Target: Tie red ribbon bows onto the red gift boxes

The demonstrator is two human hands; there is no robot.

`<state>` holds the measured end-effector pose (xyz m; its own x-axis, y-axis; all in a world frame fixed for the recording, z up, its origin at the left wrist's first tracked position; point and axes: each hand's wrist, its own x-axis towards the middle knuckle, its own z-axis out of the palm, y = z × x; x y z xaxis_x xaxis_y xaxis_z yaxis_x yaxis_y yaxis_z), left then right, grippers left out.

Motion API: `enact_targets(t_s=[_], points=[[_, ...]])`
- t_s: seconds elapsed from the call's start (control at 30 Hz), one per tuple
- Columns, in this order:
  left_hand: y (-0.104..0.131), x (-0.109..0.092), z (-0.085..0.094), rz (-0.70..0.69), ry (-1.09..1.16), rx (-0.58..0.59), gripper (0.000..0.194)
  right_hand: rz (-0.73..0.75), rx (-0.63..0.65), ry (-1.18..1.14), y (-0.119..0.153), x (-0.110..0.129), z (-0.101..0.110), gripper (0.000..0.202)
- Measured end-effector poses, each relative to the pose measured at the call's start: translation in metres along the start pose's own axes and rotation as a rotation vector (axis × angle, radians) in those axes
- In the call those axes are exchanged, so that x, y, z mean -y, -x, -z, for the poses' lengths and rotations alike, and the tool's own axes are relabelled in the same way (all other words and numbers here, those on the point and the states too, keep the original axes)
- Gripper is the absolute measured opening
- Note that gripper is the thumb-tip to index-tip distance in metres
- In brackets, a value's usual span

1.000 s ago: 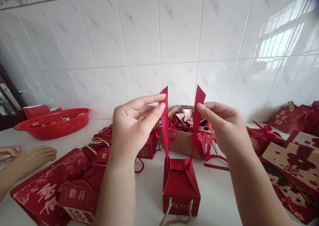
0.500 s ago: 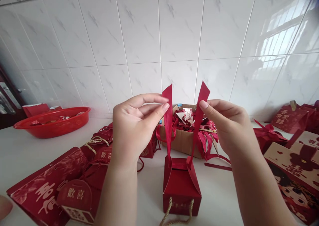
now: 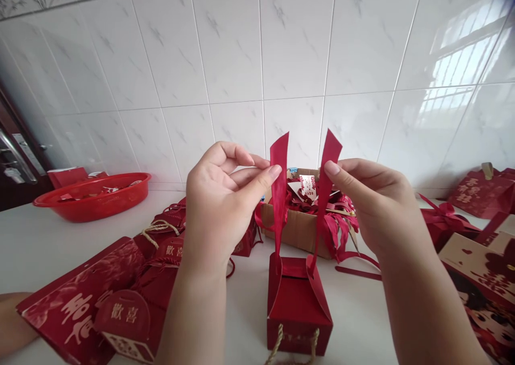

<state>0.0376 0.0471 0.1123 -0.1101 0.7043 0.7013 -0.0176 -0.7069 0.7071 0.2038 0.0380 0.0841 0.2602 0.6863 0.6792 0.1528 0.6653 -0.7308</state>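
Two ribbon ends, one per hand, both running down to the red gift box (image 3: 300, 306), which sits upright on the white countertop (image 3: 354, 327), below the fingertips and between the forearms. Left hand (image 3: 219, 209) has the left ribbon end (image 3: 279, 196) pinched, thumb on the near face; right hand (image 3: 384, 201) has the right ribbon end (image 3: 326, 180) in the same thumb pinch. Both grips sit high, slanted cut tips poking out above. Long axis of each strip is near vertical: left one close to plumb, right one leaning outward to the right going up. So the ends stand apart, spread wider at the grips than at the box top, not crossed or touching. Fingertips about equally near the box, left maybe slightly closer to its centreline. Can't tell if it's one ribbon threaded through; inside of the box is hidden. Twisted rope handle (image 3: 315, 342) hangs on the box's near face, clear of both strips. Cardboard carton (image 3: 295, 231) with loose ribbons is behind, beyond the strips.
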Motion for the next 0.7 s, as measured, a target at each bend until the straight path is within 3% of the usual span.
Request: enact_targets(t_s=[0.17,0.4,0.7], points=[[0.0013,-0.0007,0.0001,0.024,0.004,0.023,0.027,-0.044,0.052,-0.06,0.0007,0.0018,-0.0027,0.017],[0.0048,0.0,-0.003,0.082,0.002,0.182,0.045,-0.187,0.302,-0.22,0.0027,0.0028,-0.0085,0.013],[0.0032,0.0028,-0.0022,0.1,0.005,0.194,0.061,-0.2,0.442,-0.364,0.0021,-0.0015,-0.005,0.008]])
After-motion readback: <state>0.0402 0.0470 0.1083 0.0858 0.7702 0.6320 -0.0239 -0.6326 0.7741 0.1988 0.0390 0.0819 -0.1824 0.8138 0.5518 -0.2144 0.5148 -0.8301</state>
